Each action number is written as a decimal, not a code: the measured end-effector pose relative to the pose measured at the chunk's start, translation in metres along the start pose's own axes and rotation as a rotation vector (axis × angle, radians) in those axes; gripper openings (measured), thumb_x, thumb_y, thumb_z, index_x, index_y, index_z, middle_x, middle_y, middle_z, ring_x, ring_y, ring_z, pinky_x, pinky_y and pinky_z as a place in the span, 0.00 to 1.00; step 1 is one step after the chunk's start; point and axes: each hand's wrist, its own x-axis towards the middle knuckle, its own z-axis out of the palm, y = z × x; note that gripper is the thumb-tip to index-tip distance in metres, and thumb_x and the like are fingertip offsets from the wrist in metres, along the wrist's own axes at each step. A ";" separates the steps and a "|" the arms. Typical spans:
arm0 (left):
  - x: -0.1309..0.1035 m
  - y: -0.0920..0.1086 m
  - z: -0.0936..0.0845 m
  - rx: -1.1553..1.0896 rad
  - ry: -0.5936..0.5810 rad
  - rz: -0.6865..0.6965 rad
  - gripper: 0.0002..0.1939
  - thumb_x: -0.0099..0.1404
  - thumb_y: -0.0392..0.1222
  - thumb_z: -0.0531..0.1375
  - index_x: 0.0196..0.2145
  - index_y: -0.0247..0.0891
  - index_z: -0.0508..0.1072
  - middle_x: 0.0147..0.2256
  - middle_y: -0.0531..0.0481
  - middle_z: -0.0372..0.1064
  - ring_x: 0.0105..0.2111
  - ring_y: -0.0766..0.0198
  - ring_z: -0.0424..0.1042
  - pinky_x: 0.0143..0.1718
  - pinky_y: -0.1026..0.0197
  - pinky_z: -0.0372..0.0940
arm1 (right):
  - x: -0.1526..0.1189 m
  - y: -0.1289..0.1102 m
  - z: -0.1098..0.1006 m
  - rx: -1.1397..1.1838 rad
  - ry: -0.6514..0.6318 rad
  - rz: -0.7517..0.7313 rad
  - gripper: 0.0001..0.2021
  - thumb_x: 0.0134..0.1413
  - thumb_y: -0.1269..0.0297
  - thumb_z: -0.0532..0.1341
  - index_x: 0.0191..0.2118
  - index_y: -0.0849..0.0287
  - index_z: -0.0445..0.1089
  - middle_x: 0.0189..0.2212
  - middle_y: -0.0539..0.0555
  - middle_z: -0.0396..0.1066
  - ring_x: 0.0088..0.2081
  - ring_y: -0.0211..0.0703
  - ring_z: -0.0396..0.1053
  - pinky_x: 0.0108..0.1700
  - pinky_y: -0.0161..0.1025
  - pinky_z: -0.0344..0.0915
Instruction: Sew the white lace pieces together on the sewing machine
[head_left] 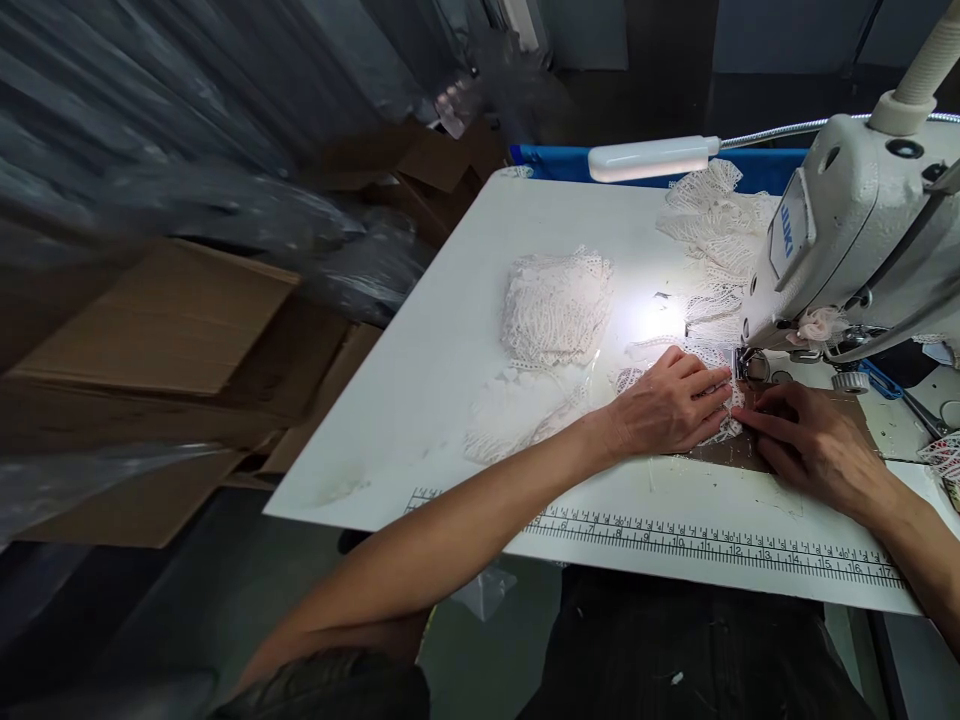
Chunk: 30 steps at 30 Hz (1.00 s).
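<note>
Both hands are down flat at the sewing machine (855, 230). The left hand (667, 405) lies palm-down, fingers (709, 385) stretched out and pressing a strip of white lace (724, 425), openwork and scalloped at the edge; it grips nothing, just pins it. The right hand (814, 440) rests beside it, fingers extended flat, tips touching the same lace right under the left fingertips. Just beyond both sets of fingertips sits the metal presser foot (744, 365). Left of the left hand, a soft heap of lace trim (555, 305) lies on the smooth white table (450, 350). A printed ruler (712, 545) runs along the table's near edge, below the wrists.
</note>
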 end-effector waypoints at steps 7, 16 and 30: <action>0.000 0.000 -0.001 -0.034 -0.015 -0.031 0.16 0.73 0.44 0.49 0.46 0.34 0.72 0.47 0.43 0.73 0.38 0.59 0.67 0.40 0.54 0.61 | -0.001 -0.001 0.002 -0.022 -0.006 0.008 0.15 0.61 0.70 0.53 0.49 0.57 0.73 0.41 0.61 0.66 0.39 0.47 0.68 0.36 0.42 0.70; 0.001 0.009 -0.007 0.018 -0.054 -0.072 0.17 0.74 0.42 0.47 0.46 0.31 0.72 0.50 0.42 0.72 0.43 0.58 0.69 0.43 0.54 0.60 | -0.002 -0.003 0.003 -0.073 -0.012 -0.009 0.15 0.62 0.69 0.52 0.51 0.56 0.70 0.41 0.60 0.66 0.39 0.46 0.68 0.38 0.44 0.72; 0.012 -0.015 0.002 -0.094 -0.022 -0.030 0.15 0.74 0.39 0.48 0.44 0.36 0.74 0.48 0.48 0.74 0.39 0.61 0.71 0.41 0.54 0.59 | 0.004 -0.007 0.005 -0.162 -0.026 0.040 0.16 0.61 0.71 0.50 0.52 0.59 0.67 0.39 0.61 0.65 0.35 0.46 0.66 0.33 0.42 0.69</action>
